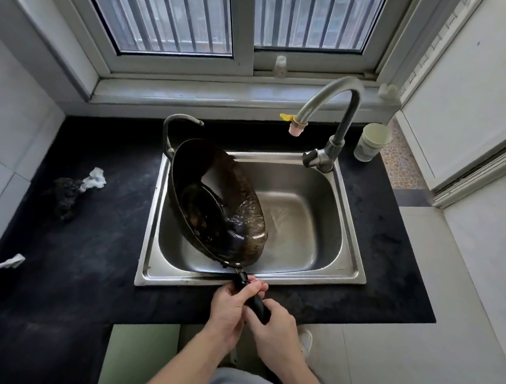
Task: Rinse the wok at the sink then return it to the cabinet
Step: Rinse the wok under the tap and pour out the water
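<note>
Wok [214, 207] tilted on edge in sink [300, 226], water running out. Left hand [229, 306] & right hand [275, 330] each closed in tight grip round black handle [251, 297] over worktop [90, 239]. Tap [330, 119] behind.

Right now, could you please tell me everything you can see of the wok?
The wok is dark, blackened metal with brownish residue and water inside. It is tilted steeply on edge in the steel sink, its metal loop handle up at the back left corner. Its long black handle crosses the sink's front rim, gripped by the left hand and right hand.
</note>
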